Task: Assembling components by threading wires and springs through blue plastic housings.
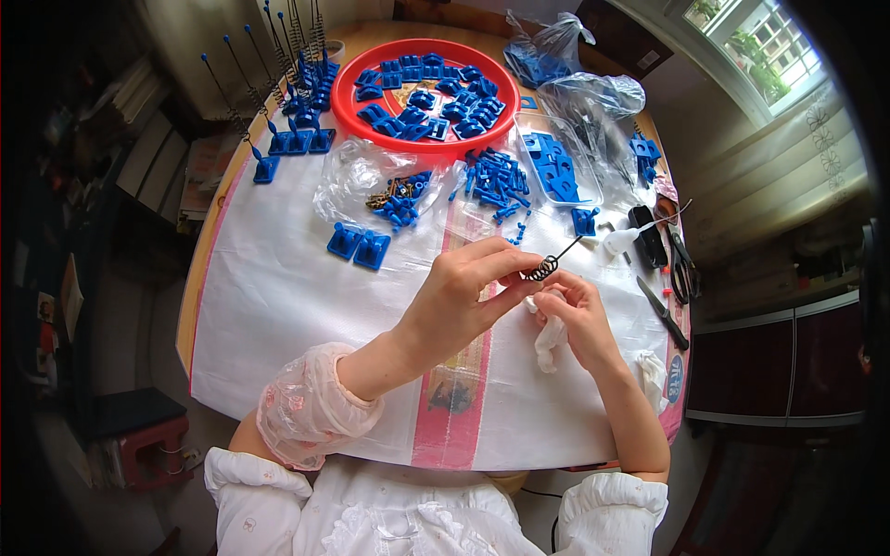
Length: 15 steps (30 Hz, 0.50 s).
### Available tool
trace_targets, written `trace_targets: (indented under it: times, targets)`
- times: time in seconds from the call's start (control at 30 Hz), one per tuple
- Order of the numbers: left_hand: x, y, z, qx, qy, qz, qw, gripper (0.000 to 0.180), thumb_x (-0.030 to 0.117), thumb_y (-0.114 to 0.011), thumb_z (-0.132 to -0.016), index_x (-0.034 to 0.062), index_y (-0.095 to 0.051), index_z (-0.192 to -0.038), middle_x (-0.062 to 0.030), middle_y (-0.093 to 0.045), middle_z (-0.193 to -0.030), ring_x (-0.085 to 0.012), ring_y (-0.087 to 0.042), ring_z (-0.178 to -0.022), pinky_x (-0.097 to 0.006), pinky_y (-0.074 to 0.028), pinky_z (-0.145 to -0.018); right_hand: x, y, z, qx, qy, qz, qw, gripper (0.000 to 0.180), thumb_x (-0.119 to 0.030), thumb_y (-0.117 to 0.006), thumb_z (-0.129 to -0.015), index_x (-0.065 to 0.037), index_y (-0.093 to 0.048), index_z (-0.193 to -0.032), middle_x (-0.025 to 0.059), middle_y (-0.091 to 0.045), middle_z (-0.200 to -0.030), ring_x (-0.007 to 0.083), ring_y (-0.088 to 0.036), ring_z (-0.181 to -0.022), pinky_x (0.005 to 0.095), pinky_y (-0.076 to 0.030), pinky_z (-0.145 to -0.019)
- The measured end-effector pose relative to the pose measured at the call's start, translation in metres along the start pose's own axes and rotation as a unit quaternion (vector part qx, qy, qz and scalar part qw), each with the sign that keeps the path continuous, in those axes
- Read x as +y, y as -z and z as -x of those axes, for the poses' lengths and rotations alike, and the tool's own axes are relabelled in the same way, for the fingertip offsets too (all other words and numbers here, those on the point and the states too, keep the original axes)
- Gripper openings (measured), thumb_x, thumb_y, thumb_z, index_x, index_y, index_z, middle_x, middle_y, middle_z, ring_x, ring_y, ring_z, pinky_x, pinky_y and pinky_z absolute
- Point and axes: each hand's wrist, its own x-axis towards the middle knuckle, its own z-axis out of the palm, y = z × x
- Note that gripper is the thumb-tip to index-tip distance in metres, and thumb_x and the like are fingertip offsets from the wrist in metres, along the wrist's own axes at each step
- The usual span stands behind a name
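Over the middle of the table, my left hand (464, 283) is closed, pinching a black coil spring (545, 269) between thumb and fingers. A straight thin wire end sticks out of the coil toward the upper right. My right hand (582, 324) is just beside it, its curled fingers gripping a crumpled white cloth (551, 347) that hangs below them. The right fingertips are close to the spring; whether they touch it I cannot tell. Two blue square-based parts (372, 250) lie to the left of my hands, and a single blue part (584, 221) sits beyond the right one.
A red round tray (345, 119) of blue parts stands at the back. Loose blue pegs (499, 185) and a clear plastic box (582, 200) lie in front of it. Finished-looking spring pieces (266, 169) stand far left. A knife (663, 313), scissors (683, 269) and a white squeeze bottle (619, 242) are right.
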Motion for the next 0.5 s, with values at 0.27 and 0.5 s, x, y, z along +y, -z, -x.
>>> trace_targets:
  times: [0.27,0.5]
  targets:
    - [-0.001,0.0,0.0,-0.002,0.007,0.006,1.0,0.026,-0.003,-0.08,-0.081,0.001,-0.073,-0.105,-0.0098,-0.072,-0.095,-0.0183,-0.072,-0.08,-0.028,-0.058,-0.068,0.002,0.005,0.0,0.024,0.004,-0.036,0.999,0.013,-0.004,-0.068,-0.085,-0.001,-0.07,-0.098,0.0021,-0.065,-0.076,0.0084,-0.059,-0.066,0.0241,-0.048,-0.063]
    - [-0.001,-0.001,0.0,0.0,0.006,0.012,1.0,0.026,-0.003,-0.08,-0.081,0.0014,-0.074,-0.105,-0.0095,-0.072,-0.095,-0.0179,-0.072,-0.079,-0.028,-0.058,-0.067,0.004,0.007,-0.002,0.011,-0.014,-0.067,0.998,0.011,-0.001,-0.066,-0.087,0.0,-0.069,-0.098,0.0052,-0.067,-0.079,0.0101,-0.063,-0.067,0.0253,-0.053,-0.066]
